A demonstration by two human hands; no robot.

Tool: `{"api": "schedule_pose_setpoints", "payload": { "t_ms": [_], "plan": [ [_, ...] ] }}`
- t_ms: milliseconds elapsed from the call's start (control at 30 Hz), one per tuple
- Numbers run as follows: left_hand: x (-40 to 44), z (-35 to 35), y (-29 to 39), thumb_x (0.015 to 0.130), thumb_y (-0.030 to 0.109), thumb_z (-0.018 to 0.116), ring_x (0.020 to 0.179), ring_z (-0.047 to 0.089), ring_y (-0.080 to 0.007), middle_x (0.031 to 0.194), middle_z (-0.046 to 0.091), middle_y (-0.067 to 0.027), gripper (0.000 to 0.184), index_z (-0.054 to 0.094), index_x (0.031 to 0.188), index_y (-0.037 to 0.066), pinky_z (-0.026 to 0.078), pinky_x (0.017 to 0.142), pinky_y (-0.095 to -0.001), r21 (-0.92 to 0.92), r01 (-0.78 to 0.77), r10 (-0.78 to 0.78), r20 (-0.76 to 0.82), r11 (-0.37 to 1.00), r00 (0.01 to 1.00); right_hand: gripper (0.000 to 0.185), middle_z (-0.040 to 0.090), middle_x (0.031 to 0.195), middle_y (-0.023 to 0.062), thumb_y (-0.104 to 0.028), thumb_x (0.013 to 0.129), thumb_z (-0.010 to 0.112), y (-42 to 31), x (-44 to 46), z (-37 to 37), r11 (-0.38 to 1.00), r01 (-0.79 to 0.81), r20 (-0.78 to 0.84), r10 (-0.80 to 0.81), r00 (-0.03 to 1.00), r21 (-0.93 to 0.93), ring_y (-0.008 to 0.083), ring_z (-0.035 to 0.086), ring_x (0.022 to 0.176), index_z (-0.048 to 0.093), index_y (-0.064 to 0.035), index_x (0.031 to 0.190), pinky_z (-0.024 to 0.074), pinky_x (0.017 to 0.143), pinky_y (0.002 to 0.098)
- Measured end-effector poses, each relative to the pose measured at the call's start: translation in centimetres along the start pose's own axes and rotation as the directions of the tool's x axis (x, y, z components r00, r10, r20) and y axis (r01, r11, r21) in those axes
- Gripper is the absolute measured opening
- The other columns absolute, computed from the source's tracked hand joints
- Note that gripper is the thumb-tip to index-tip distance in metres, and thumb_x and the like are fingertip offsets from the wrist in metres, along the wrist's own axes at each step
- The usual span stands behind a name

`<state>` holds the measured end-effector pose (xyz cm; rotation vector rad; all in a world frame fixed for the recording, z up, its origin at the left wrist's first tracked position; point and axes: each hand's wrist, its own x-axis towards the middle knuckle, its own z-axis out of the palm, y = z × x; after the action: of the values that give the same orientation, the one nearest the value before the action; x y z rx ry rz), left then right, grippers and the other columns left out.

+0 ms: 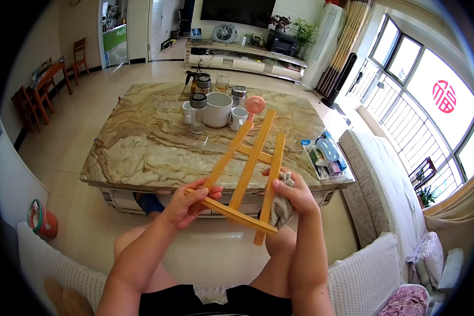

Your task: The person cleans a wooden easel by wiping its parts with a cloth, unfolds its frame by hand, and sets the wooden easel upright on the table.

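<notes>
A small wooden easel (pixel 249 171) is held up over my lap, in front of the table. My left hand (pixel 190 201) is closed around its left leg, close to the bottom crossbar. On the other side, my right hand (pixel 295 194) grips the right leg and also holds a crumpled grey cloth (pixel 282 208) against it. The easel leans, with its top pointing away toward the table. Some fingers of my right hand are hidden behind the wood and cloth.
A marble-patterned table (pixel 137 152) stands ahead. On it are a white pot (pixel 217 110), a white mug (pixel 238 119), several jars, a pink handheld fan (pixel 255 107) and a tray of packets (pixel 326 155). A red bin (pixel 43 221) is at left, a couch (pixel 371 268) at right.
</notes>
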<state>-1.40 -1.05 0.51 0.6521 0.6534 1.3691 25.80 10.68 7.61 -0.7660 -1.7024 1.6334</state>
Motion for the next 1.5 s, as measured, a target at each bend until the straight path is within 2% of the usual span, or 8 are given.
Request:
{"api": "schedule_pose_setpoints", "payload": {
  "t_ms": [167,367,500,600,800,1033,1300,1500],
  "plan": [
    [-0.8,0.5,1.1,0.089,0.013,0.069,0.100,0.066,-0.0158,0.113,0.067,-0.0095,0.048,0.053,0.132,0.001,0.057,0.087,-0.0316,0.305,-0.028,0.096,-0.210,0.952,0.973,0.039,0.062,0.084,0.0002,-0.036,0.089,0.074,1.9,1.7,-1.9,0.966,-0.099,-0.459,-0.022,0.888,-0.238,0.0095,0.055,0.075,0.067,-0.0003,0.100,0.0470,0.068,0.0261],
    [-0.9,1.0,-1.1,0.089,0.012,0.071,0.099,0.066,-0.0159,0.115,0.066,-0.0105,0.051,0.052,0.135,0.000,0.056,0.087,-0.0305,0.313,0.089,-0.016,-0.228,0.946,0.974,0.039,0.061,0.095,0.0013,-0.033,0.090,0.074,2.8,3.3,0.3,0.916,0.399,-0.696,-0.315,0.645,-0.044,0.0090,0.054,0.085,0.061,-0.0032,0.110,0.0467,0.073,0.0252],
    [-1.3,2.0,-1.3,0.090,0.012,0.070,0.098,0.067,-0.0158,0.113,0.066,-0.0106,0.050,0.051,0.135,0.000,0.056,0.085,-0.0296,0.311,0.015,0.043,-0.178,0.950,0.983,0.048,0.058,0.113,0.0084,-0.022,0.084,0.079,1.7,2.8,3.8,0.925,0.312,-0.488,-0.380,0.786,-0.218,0.0178,0.058,0.101,0.054,-0.0092,0.123,0.0466,0.087,0.0286],
    [-1.4,2.2,-0.9,0.091,0.012,0.069,0.096,0.067,-0.0160,0.111,0.067,-0.0108,0.050,0.051,0.135,-0.001,0.057,0.084,-0.0291,0.272,-0.040,0.104,-0.227,0.961,0.968,0.059,0.057,0.121,0.0138,-0.012,0.077,0.081,1.5,2.4,4.7,0.407,0.271,-0.086,-0.673,0.734,-0.872,0.0300,0.055,0.116,0.053,-0.0143,0.129,0.0450,0.095,0.0348],
    [-1.9,2.4,-0.9,0.092,0.011,0.068,0.096,0.067,-0.0167,0.110,0.067,-0.0110,0.050,0.050,0.136,-0.002,0.056,0.084,-0.0292,0.303,-0.054,0.127,-0.225,0.951,0.966,0.061,0.058,0.110,0.0147,-0.007,0.066,0.081,2.2,2.4,4.3,0.454,0.300,-0.020,-0.576,0.817,-0.839,0.0362,0.055,0.107,0.059,-0.0150,0.123,0.0474,0.088,0.0409],
    [-1.5,3.1,-1.0,0.091,0.008,0.067,0.097,0.066,-0.0152,0.109,0.067,-0.0106,0.048,0.051,0.135,-0.006,0.053,0.088,-0.0281,0.470,-0.195,0.305,-0.170,0.861,0.937,0.049,0.059,0.090,0.0152,-0.017,0.064,0.086,2.0,1.5,9.0,0.392,0.572,0.157,-0.711,0.686,-0.720,0.0341,0.061,0.080,0.066,-0.0104,0.108,0.0507,0.069,0.0403],
    [-2.4,3.7,-1.2,0.092,0.009,0.067,0.097,0.063,-0.0111,0.108,0.067,-0.0070,0.050,0.050,0.136,-0.006,0.051,0.088,-0.0258,0.536,-0.148,0.215,-0.064,0.831,0.974,0.043,0.058,0.091,0.0159,-0.007,0.067,0.077,1.0,4.1,5.0,0.402,0.220,-0.198,-0.769,0.607,-0.889,0.0365,0.058,0.084,0.062,-0.0090,0.108,0.0487,0.072,0.0455],
    [-2.1,2.8,-1.4,0.090,0.011,0.072,0.098,0.062,-0.0103,0.109,0.066,-0.0066,0.052,0.051,0.135,-0.005,0.051,0.088,-0.0254,0.549,-0.150,0.240,-0.096,0.822,0.966,0.044,0.062,0.097,0.0170,-0.011,0.067,0.077,3.2,3.0,6.8,0.484,0.473,0.034,-0.671,0.741,-0.736,0.0380,0.060,0.090,0.062,-0.0093,0.109,0.0495,0.077,0.0458]
  ]
}}
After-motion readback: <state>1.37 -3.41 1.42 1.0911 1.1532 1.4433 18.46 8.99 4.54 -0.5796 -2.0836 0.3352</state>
